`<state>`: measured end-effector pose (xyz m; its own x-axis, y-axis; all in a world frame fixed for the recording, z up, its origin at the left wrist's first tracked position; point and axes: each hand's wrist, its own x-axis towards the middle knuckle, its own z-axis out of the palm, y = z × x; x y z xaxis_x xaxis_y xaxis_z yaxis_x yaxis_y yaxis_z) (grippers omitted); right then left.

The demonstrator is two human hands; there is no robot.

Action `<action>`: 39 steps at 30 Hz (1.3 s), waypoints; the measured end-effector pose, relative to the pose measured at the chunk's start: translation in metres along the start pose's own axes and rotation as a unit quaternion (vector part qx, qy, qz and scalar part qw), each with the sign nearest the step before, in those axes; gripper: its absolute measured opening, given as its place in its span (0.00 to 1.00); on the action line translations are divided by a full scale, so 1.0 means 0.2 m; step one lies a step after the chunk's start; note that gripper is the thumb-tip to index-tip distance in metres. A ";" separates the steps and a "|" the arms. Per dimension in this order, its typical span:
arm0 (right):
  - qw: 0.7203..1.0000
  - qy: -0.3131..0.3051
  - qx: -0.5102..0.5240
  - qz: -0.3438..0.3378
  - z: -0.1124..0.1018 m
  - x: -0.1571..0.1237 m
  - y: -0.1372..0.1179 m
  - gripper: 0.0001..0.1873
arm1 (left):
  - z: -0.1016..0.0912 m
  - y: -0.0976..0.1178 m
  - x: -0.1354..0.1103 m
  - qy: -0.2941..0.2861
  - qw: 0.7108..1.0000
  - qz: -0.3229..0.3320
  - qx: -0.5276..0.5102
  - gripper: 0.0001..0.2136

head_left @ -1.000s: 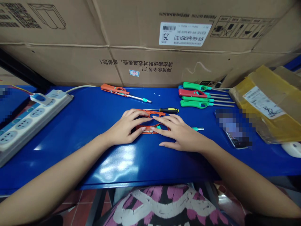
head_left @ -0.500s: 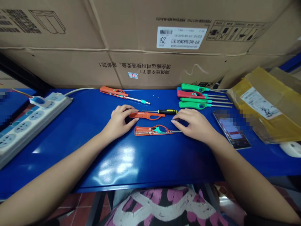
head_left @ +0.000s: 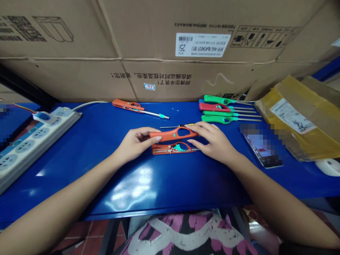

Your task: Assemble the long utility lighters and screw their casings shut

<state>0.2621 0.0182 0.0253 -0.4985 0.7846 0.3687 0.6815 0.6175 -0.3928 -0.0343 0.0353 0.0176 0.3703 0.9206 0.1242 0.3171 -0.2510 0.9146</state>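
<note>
Holding an orange plastic lighter cover (head_left: pixel 172 134) just above the glossy blue desk (head_left: pixel 106 170), two-handed. The left hand (head_left: pixel 134 142) has its grip closed on the butt end, at 9 o'clock of the part. The right hand (head_left: pixel 214 141) has its grip closed round the trigger-loop end, at 3 o'clock. The cover is tilted slightly, right end higher.

Directly below, at 6 o'clock of the cover, the open orange lighter half with green trigger (head_left: pixel 171 148) lies flat on the desk, insides showing and metal rod pointing to 3 o'clock. It is close to the cover but apart from it.

Progress, judged: shell split, halves not joined, cover not seated.

A thin screwdriver shaft (head_left: pixel 168 127) sits behind the cover at 12 o'clock, handle mostly hidden. A whole orange long-nosed lighter (head_left: pixel 132 105) is at 11 o'clock, and a row of green and red lighters (head_left: pixel 223 109) at 1 o'clock. A smartphone (head_left: pixel 262 150) is at 3 o'clock, a white power strip (head_left: pixel 34 136) at 9 o'clock, and cardboard boxes (head_left: pixel 159 71) stand along the back.
</note>
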 end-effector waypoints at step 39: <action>0.991 -0.136 -0.003 -0.019 0.01 -0.02 -0.02 0.12 | -0.03 0.02 -0.03 -0.141 0.902 0.251 0.321 0.13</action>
<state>0.2596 0.0131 0.0245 -0.6483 0.7479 0.1422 0.6629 0.6464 -0.3777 -0.0395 0.0304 0.0232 0.7871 0.5523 0.2746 0.4542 -0.8202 0.3477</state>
